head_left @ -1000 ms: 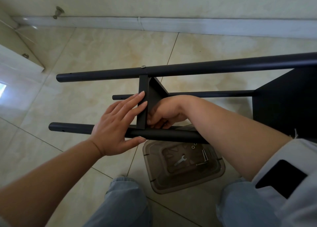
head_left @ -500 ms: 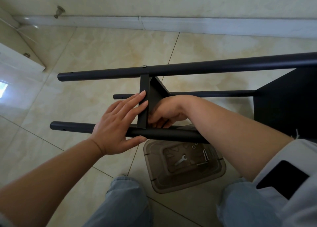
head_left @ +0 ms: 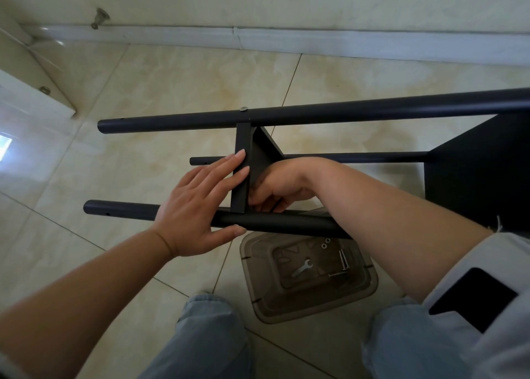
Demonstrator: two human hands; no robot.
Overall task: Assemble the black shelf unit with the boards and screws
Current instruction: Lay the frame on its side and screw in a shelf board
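On the shiny tile floor (head_left: 177,97), near black pole (head_left: 275,225) lying flat, left to right, black board (head_left: 242,175) standing up on it, left hand (head_left: 198,206) flat against both, right hand (head_left: 275,189) just behind, fingers curled, contents hidden.

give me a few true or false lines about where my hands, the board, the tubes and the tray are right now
1. The left hand lies flat against the board. True.
2. The wrench is in the right hand. False: it lies in the tray.
3. A screw head shows on the far tube. True.
4. The tray sits on a table. False: it is on the floor.
5. The right hand reaches behind the board. True.
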